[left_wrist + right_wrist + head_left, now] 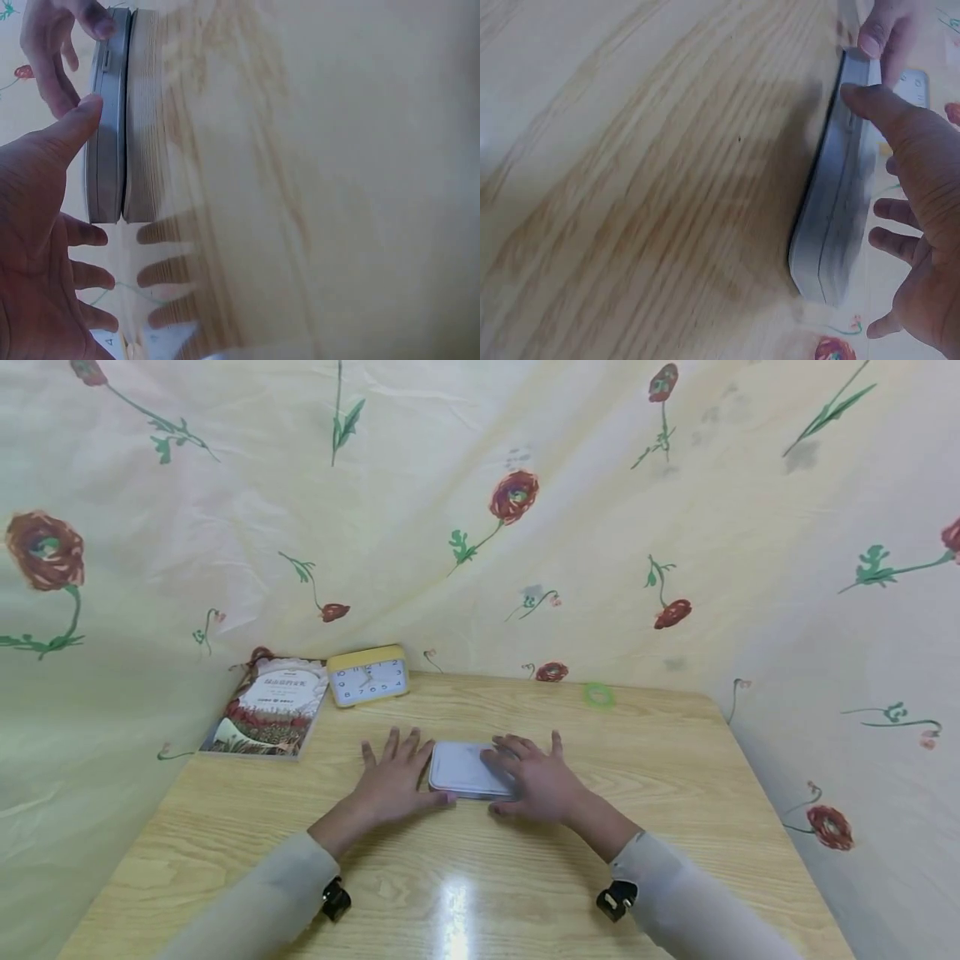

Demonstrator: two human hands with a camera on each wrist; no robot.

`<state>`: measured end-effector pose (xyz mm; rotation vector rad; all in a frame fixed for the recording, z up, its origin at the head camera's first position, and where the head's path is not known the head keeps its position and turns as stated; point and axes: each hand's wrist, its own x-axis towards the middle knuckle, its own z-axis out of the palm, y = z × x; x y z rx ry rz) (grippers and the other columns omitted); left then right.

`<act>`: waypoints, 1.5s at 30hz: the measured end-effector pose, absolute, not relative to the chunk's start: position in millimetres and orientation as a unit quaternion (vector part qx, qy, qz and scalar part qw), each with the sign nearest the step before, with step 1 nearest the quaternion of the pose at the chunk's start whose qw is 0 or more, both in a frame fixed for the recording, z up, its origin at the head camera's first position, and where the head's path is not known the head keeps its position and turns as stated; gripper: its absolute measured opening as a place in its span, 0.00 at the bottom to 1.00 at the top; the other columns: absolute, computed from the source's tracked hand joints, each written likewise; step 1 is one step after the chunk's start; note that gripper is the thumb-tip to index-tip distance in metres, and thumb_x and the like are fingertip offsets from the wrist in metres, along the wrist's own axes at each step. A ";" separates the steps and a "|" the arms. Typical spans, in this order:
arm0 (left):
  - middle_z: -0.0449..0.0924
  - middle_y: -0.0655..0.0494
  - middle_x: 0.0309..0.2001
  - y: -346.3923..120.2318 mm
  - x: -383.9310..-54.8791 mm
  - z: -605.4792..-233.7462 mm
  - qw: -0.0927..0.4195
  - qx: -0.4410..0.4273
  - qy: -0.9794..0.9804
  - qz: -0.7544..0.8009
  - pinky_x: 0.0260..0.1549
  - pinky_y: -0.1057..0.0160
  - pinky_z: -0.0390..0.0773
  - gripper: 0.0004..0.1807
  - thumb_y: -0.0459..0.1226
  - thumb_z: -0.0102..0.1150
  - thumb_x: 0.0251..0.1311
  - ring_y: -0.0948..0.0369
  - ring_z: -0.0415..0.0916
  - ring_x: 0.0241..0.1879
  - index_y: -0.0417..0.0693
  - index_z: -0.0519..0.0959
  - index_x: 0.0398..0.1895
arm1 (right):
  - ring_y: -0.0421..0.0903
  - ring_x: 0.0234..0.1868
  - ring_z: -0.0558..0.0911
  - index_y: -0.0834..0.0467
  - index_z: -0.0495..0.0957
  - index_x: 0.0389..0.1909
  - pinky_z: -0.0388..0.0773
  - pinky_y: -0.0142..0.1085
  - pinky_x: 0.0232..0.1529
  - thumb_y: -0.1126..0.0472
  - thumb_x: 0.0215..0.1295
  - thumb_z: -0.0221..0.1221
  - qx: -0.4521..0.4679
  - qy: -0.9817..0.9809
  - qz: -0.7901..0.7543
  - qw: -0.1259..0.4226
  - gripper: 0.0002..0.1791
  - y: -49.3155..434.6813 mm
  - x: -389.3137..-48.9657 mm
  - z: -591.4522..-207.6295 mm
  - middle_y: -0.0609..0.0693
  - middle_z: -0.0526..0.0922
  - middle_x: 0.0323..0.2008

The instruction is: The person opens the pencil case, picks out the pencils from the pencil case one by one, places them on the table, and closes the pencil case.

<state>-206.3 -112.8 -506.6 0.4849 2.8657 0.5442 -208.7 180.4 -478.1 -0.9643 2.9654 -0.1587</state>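
A flat silver-grey tin case (461, 768) with rounded corners lies on the wooden table between both hands. A thin seam runs along its side, with a small catch on the front. My left hand (393, 783) is at the left end, its fingers spread and straight. In the left wrist view its thumb (81, 124) touches the case's front side. At the right end, my right hand (543, 781) bends its fingers over the lid. Its thumb (870, 101) presses the front side near the catch in the right wrist view. Part of the lid is hidden under the right fingers.
A book (270, 714) lies at the table's back left corner. Beside it stands a yellow alarm clock (372, 680) with a white face. A light green ring (588, 695) is near the back edge. Flower-patterned cloth (420, 518) hangs behind the table (660, 752).
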 end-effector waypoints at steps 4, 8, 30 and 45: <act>0.47 0.43 0.91 -109.6 -207.0 -506.2 0.084 0.172 0.965 0.180 0.76 0.12 0.32 0.60 0.77 0.58 0.66 0.31 0.35 0.90 0.49 0.61 0.89 | 0.61 0.78 0.77 0.44 0.78 0.77 0.55 0.91 0.70 0.37 0.64 0.76 -0.309 0.950 -0.040 0.007 0.42 175.4 -209.2 -476.5 0.53 0.76 0.80; 0.47 0.42 0.91 -108.4 -208.2 -505.5 0.072 0.180 0.966 0.174 0.76 0.11 0.35 0.59 0.74 0.62 0.67 0.30 0.37 0.89 0.47 0.62 0.88 | 0.61 0.77 0.79 0.44 0.80 0.75 0.56 0.90 0.71 0.41 0.61 0.80 -0.303 0.952 -0.043 0.005 0.41 172.7 -210.8 -473.5 0.53 0.78 0.78; 0.41 0.43 0.92 -107.1 -206.8 -507.7 0.065 0.165 0.964 0.197 0.76 0.11 0.38 0.53 0.65 0.73 0.64 0.25 0.32 0.88 0.44 0.70 0.84 | 0.63 0.73 0.82 0.48 0.82 0.73 0.62 0.88 0.69 0.42 0.58 0.81 -0.315 0.948 -0.049 -0.002 0.42 170.2 -211.6 -476.5 0.55 0.80 0.76; 0.41 0.41 0.92 -108.4 -206.3 -508.6 0.065 0.159 0.963 0.209 0.76 0.11 0.39 0.53 0.64 0.74 0.64 0.25 0.33 0.88 0.45 0.69 0.84 | 0.63 0.76 0.80 0.48 0.80 0.77 0.55 0.92 0.68 0.46 0.63 0.74 -0.301 0.943 -0.121 0.073 0.40 172.7 -224.3 -463.2 0.55 0.79 0.77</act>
